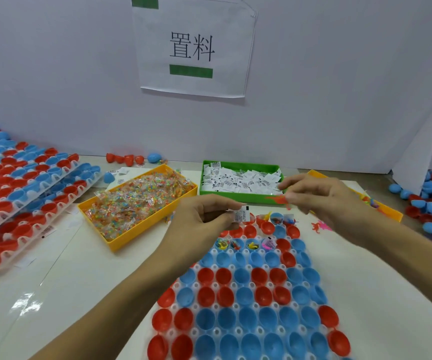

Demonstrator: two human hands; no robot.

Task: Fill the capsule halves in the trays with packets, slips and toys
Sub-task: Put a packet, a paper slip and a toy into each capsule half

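Left hand (204, 216) pinching slip (242, 216), right hand (318, 196) pinching orange toy (278, 199) (blurred)

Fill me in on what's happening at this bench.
A person is loading capsule halves in a tray at the front of the table. The left hand pinches a white slip; the right hand pinches an orange toy, both above the tray's far rows. Only a few far halves hold anything; the near rows are empty. Behind sit a yellow bin of packets and a green bin of slips.
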